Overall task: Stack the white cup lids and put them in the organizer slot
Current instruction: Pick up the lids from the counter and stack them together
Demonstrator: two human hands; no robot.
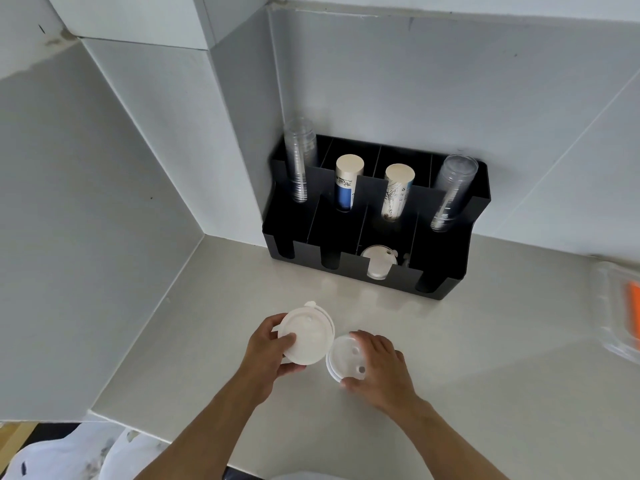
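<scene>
The person stands at a pale counter (485, 341) in a corner, and both hands are busy with white cup lids. The left hand (266, 355) grips a small stack of lids (306, 336), thumb on top and fingers under the rim, and holds it slightly tilted above the counter, I think so that the next lid can go onto it easily. The right hand (379, 365) is curled over another white lid (344, 358), just beside the stack; its fingers close on the far edge and the thumb on the near edge, and I judge it is taking the lid up from the surface. At the back against the wall stands the black organizer (460, 271). In its upper slots lean clear plastic cups (299, 157) and paper cups (348, 181). One lower front slot already holds some white lids (377, 263), so probably the new stack belongs there. The neighbouring front slots look empty.
</scene>
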